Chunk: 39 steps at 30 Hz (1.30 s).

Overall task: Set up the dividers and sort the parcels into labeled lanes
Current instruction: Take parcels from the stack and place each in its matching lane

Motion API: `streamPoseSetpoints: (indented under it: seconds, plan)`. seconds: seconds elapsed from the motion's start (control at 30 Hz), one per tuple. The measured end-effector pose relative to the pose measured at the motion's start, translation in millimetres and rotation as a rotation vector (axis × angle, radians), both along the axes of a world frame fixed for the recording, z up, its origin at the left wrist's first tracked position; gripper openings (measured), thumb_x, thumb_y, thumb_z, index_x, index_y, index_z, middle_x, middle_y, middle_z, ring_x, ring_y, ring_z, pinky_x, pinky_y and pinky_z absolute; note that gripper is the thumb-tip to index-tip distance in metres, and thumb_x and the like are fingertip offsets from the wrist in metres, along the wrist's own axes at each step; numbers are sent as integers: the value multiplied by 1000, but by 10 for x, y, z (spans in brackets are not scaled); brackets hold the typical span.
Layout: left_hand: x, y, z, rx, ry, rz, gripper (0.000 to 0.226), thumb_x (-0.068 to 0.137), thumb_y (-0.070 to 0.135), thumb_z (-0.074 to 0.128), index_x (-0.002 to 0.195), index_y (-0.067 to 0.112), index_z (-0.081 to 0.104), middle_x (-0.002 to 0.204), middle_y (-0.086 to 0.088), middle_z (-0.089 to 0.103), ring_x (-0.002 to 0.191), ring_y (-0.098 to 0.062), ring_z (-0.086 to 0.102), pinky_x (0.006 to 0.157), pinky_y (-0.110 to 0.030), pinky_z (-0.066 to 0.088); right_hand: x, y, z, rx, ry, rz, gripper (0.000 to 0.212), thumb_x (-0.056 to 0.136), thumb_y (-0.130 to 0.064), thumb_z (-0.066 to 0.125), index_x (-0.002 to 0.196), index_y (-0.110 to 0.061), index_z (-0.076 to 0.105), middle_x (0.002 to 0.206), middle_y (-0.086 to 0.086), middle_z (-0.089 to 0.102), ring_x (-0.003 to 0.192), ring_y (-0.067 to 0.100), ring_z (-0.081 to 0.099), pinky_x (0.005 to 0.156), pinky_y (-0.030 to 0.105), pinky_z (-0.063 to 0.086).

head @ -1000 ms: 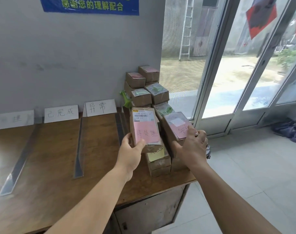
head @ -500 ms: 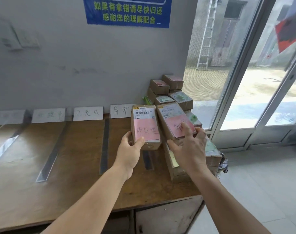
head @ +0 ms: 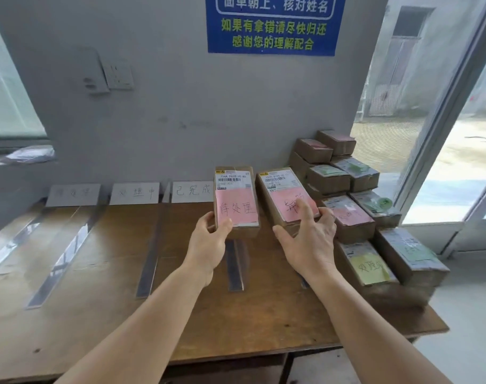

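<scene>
- The left hand (head: 208, 242) is closed on a parcel (head: 236, 202) at its lower left corner, thumb on the front, and holds it upright above the desk (head: 97, 314).
- This parcel has a white shipping label on top and a pink note (head: 237, 207) below with handwritten characters.
- The right hand (head: 309, 239) grips a second parcel (head: 283, 195) at its near end, with fingers spread and one finger lying on its pink note.
- The second parcel is tilted and sits just beside the first one, on its right; the two do not touch.
- Four clear dividers (head: 150, 256) lie on the desk and run from the wall toward the near edge, making lanes.
- White cards (head: 135, 193) with handwriting stand against the wall at the far end of the lanes; one is partly hidden behind the left parcel.
- A pile of parcels (head: 347, 195) fills the right end of the desk, with pink, green and yellow notes on them.
- A blue sign (head: 272, 23) with yellow and white text hangs on the wall above.
</scene>
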<state>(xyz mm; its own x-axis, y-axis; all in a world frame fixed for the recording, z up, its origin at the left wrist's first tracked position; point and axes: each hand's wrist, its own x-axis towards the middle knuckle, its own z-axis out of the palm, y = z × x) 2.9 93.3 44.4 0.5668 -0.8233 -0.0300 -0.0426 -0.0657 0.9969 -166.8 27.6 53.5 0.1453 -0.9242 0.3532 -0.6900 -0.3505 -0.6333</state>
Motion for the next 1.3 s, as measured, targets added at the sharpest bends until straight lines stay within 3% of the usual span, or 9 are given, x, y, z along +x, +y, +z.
streamPoseSetpoints:
  seconds: [0.13, 0.57, 0.83, 0.97, 1.1, 1.3]
  plan:
    - [250, 6, -55, 23, 25, 13, 47, 94, 38, 55, 137, 27, 39, 124, 8, 56, 114, -13, 50, 103, -41, 42, 243, -27, -65, 6, 31, -3, 69, 85, -42, 66, 141, -31, 27, 141, 13, 15, 128, 35, 20, 105, 45, 32]
    - [939, -748, -355, 136, 14, 83, 43, 91, 42, 55, 129, 35, 38, 115, 16, 49, 101, -9, 45, 103, -40, 37, 810, -1055, -560, 119, 71, -29, 70, 86, -42, 65, 143, -29, 25, 141, 10, 13, 129, 33, 19, 100, 42, 39]
    - [1269, -1327, -567, 188, 44, 152, 50, 86, 46, 56, 132, 34, 38, 118, 15, 51, 103, -11, 49, 102, -37, 39, 1211, -1829, -1102, 305, 148, 19, 71, 88, -42, 62, 145, -29, 22, 146, 15, 9, 133, 36, 16, 103, 45, 37]
    - [1365, -1468, -680, 192, 103, 171, 68, 75, 50, 57, 137, 29, 38, 128, 7, 56, 119, -17, 51, 106, -47, 40, 1424, -2120, -1320, 394, 199, 24, 71, 89, -42, 61, 146, -31, 22, 149, 13, 6, 137, 36, 13, 102, 46, 38]
    - [1456, -1574, -813, 219, 111, 193, 61, 85, 45, 57, 140, 29, 36, 129, 6, 56, 121, -18, 50, 106, -48, 39, 1556, -2343, -1515, 443, 232, 29, 68, 88, -42, 62, 144, -32, 25, 149, 11, 7, 136, 36, 16, 101, 45, 40]
    - [1540, -1728, -902, 243, 100, 207, 61, 82, 47, 59, 138, 32, 38, 127, 7, 56, 118, -16, 51, 106, -45, 40, 1685, -2621, -1757, 468, 214, 102, 65, 86, -36, 65, 142, -34, 32, 147, 1, 15, 132, 27, 29, 100, 42, 41]
